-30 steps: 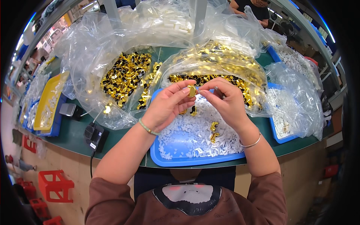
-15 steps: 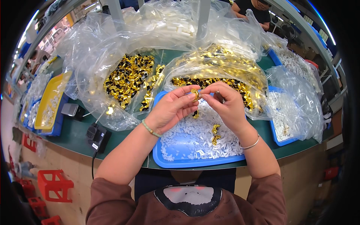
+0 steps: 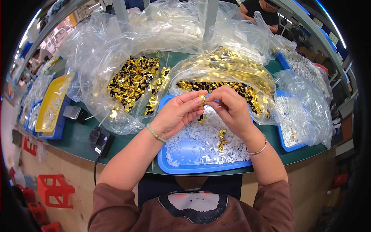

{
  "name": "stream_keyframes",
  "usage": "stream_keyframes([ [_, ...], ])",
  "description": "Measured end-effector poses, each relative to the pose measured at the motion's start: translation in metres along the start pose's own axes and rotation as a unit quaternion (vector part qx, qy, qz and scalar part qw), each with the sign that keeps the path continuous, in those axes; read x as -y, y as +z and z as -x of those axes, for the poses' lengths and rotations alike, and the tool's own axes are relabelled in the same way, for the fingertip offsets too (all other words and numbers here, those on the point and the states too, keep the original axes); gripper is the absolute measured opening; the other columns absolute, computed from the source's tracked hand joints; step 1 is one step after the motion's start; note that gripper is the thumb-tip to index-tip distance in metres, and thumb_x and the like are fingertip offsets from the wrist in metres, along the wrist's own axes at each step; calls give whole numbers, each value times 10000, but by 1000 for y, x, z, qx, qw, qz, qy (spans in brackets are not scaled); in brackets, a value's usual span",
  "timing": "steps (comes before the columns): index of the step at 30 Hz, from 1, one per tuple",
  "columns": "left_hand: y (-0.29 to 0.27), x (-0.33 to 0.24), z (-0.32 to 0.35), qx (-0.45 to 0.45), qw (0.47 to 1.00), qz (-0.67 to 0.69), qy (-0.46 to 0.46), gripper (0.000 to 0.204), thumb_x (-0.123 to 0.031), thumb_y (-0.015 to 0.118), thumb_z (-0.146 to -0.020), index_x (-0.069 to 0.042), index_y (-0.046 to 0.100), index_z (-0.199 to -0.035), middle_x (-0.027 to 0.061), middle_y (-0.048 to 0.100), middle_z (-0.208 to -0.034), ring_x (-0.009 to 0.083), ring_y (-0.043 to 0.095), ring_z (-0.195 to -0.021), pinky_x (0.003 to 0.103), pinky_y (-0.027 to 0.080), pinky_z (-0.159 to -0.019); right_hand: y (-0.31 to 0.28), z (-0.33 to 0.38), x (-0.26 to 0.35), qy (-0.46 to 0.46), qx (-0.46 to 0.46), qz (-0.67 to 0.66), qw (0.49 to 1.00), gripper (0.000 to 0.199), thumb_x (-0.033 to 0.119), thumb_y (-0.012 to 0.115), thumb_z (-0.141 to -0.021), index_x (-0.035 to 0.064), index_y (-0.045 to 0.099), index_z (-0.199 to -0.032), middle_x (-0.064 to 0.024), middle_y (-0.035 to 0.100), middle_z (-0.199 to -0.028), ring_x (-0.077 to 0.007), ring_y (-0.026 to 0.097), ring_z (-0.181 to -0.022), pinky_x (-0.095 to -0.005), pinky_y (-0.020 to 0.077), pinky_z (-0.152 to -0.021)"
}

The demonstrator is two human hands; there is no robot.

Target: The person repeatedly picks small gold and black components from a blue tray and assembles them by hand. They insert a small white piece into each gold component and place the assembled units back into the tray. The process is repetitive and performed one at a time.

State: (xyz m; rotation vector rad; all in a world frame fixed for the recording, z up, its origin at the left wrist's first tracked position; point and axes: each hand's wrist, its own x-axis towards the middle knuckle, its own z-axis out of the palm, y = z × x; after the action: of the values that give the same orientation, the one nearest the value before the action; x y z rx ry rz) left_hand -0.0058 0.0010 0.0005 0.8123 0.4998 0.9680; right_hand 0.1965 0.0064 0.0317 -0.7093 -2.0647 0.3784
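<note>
My left hand (image 3: 178, 113) and my right hand (image 3: 228, 108) meet above a blue tray (image 3: 201, 168) and pinch one small gold part (image 3: 202, 99) between their fingertips. The tray holds a bed of small white pieces (image 3: 193, 143). Two more gold parts (image 3: 222, 139) lie on the white pieces just below my right hand. A clear bag of gold parts (image 3: 228, 73) lies open behind my hands. A second clear bag with gold and black parts (image 3: 131, 79) sits to the left of it.
A black adapter with a cord (image 3: 101, 140) rests on the green table near its front edge. At the left stands a yellow tray (image 3: 52, 100) on blue trays. Bagged white pieces (image 3: 301, 116) fill another blue tray at the right. Another person (image 3: 262, 9) sits across the table. Red stools (image 3: 54, 189) stand on the floor.
Both hands have stayed together over the tray, turning the gold part slightly between the fingertips. Nothing else has moved.
</note>
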Motion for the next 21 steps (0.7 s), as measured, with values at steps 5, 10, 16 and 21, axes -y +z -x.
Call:
stream_keyframes([
  [5,0,2,0,-13,1000,-7,-4,396,-150,574,-996,-19,520,-1367,9,647,-1025,61,617,-903,216,544,-838,0,0,2,6,9,0,1000,123,-20,684,-834,30,620,-926,-91,599,-857,-215,590,-704,-303,472,-595],
  [10,-1,1,0,-17,999,-27,-3,385,-145,597,-983,-16,547,-1342,10,655,-1026,68,625,-886,218,545,-826,-1,2,1,56,36,-9,998,111,4,686,-842,25,620,-929,-89,602,-862,-187,570,-647,-293,463,-579],
  [16,-5,-1,0,-2,997,-73,-12,400,-135,625,-963,-13,553,-1337,25,661,-1052,73,628,-882,229,545,-825,-4,3,4,164,37,-75,983,166,48,720,-838,24,655,-989,-48,602,-845,-98,494,-613,-261,412,-550],
  [21,-3,-4,3,8,995,-99,-14,463,-174,659,-945,-14,530,-1360,37,665,-1077,79,619,-904,246,534,-835,-14,-3,6,151,90,-100,979,188,25,717,-846,39,701,-1033,-2,663,-934,-26,484,-647,-186,399,-574],
])
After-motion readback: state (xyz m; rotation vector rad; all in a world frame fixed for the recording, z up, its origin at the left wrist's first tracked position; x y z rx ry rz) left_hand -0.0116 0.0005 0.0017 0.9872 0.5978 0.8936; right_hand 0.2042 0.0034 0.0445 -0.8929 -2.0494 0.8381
